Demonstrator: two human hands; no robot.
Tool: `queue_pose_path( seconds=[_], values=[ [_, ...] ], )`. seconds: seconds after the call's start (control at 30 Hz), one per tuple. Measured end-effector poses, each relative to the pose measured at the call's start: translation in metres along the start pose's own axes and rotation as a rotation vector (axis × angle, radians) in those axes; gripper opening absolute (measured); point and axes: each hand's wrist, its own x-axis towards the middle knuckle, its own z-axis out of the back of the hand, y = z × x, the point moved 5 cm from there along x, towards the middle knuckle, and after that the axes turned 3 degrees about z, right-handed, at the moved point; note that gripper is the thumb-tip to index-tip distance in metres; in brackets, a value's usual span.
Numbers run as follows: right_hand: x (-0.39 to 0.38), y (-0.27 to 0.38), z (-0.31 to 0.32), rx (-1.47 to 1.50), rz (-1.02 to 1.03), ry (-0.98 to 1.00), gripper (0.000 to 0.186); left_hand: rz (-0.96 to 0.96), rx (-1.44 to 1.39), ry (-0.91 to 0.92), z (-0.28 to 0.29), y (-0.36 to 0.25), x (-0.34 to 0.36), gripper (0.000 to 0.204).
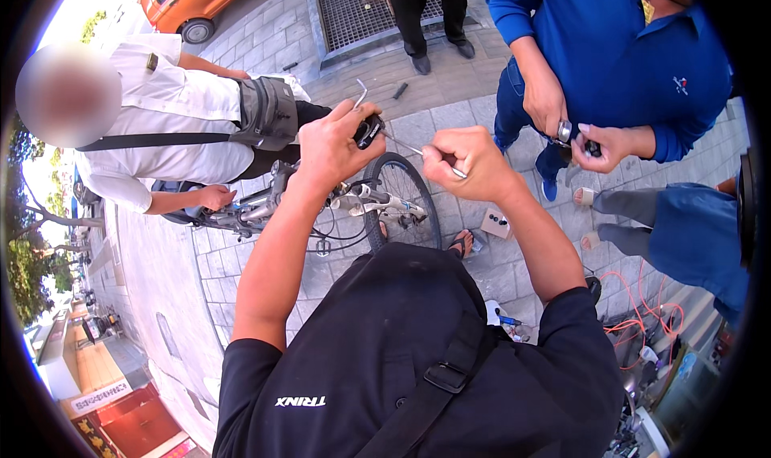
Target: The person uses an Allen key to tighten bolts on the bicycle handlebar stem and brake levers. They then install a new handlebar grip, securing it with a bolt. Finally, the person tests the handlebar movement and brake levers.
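Raised in front of me, my left hand (pixel 331 145) is closed round a small black part (pixel 369 131), whose exact kind I cannot make out. A bent silver hex key (pixel 361 93) sticks up past its fingers. My right hand (pixel 475 165) is closed on a thin metal rod tool (pixel 404 143). The rod's far end meets the black part, and its near end shows below my right fingers. Beneath and beyond my hands is a bicycle (pixel 353 201), its front wheel (pixel 404 209) below the gap between them.
To the left, a person in a white shirt (pixel 173 96) stands by the bicycle with a grey bag (pixel 269 112). At right, a person in blue (pixel 602 48) holds small silver and black parts (pixel 569 132). A small box (pixel 496 223) and an orange cable (pixel 642 309) lie on the paving.
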Motion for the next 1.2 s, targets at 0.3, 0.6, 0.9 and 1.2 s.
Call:
queue_pose_path(
  seconds=[0.3, 0.6, 0.9, 1.2],
  values=[
    [0.008, -0.009, 0.006, 0.056, -0.074, 0.052, 0.031, 0.01, 0.026, -0.008, -0.004, 0.005, 0.0, 0.034],
    [0.005, -0.02, 0.009, 0.143, -0.201, 0.041, 0.031, 0.017, 0.014, 0.01, -0.005, 0.003, 0.004, 0.036],
    [-0.01, 0.011, -0.001, -0.213, -0.016, -0.262, 0.031, 0.078, -0.018, 0.066, -0.001, 0.003, 0.001, 0.042],
    [-0.015, 0.006, 0.014, -0.393, -0.077, -0.285, 0.02, 0.299, 0.104, 0.174, 0.002, 0.001, -0.014, 0.059]
  ],
)
